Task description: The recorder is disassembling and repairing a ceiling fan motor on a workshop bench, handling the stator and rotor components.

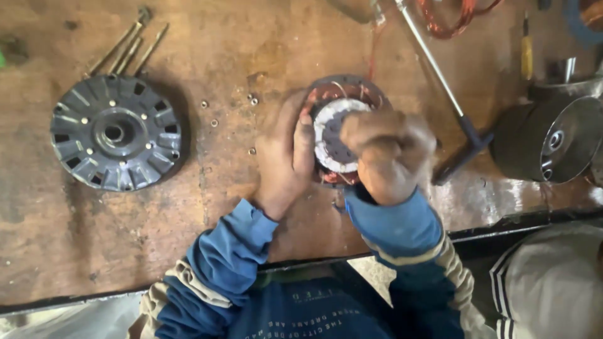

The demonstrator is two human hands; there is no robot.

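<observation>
A round motor stator (336, 135), with copper windings around a pale metal core, lies near the middle of a worn wooden workbench (239, 56). The left hand (284, 157) lies against the stator's left side, fingers together and curved along its rim, the thumb resting on the top face. The right hand (387, 154) sits over the stator's right half, closed into a loose fist and blurred; whether it grips something cannot be told. Both forearms wear blue sleeves (232, 251) with tan cuffs.

On the left of the bench, well apart from the hands, lies a dark grey round end cover (116, 133) with radial ribs and slots. Just beyond it, at the far left, 4 long bolts (129, 50) lie side by side. A few small nuts or washers (253, 99) are scattered between the cover and the stator. To the right, a long metal rod with a dark handle (449, 100) runs diagonally from the far edge toward the right hand. Farther right rests a dark cylindrical housing (543, 141) on its side, and a yellow-handled screwdriver (526, 50) lies beyond it. Loops of copper wire (449, 19) sit at the far edge.
</observation>
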